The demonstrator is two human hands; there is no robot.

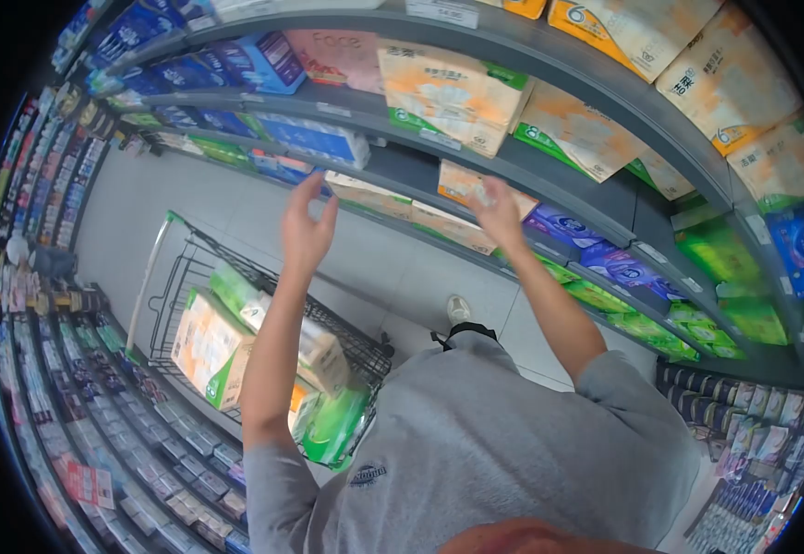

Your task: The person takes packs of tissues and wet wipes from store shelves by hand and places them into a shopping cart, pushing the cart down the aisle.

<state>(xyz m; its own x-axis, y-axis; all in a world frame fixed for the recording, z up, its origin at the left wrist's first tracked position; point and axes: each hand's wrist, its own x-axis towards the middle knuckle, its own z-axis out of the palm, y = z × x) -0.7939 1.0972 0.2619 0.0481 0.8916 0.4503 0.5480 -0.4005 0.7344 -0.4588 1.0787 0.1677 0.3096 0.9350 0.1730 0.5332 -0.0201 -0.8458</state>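
Observation:
My left hand [308, 226] is raised in front of the shelf, its thumb spread from the fingers and nothing in it. To its right, my right hand [498, 210] is held up with its fingers apart and slightly blurred, also holding nothing. Behind the right hand lies an orange and white tissue pack [457, 181] on a low shelf; whether the fingers touch it I cannot tell. A larger cream and orange tissue pack [453, 92] with a green corner stands on the shelf above, between my two hands.
A wire shopping cart [157, 277] stands at my left, holding a cream and orange tissue pack [210, 346] and green packs [337, 425]. More packs fill the grey shelves [605, 88] ahead. Another shelf [97, 397] of small goods runs along the far left.

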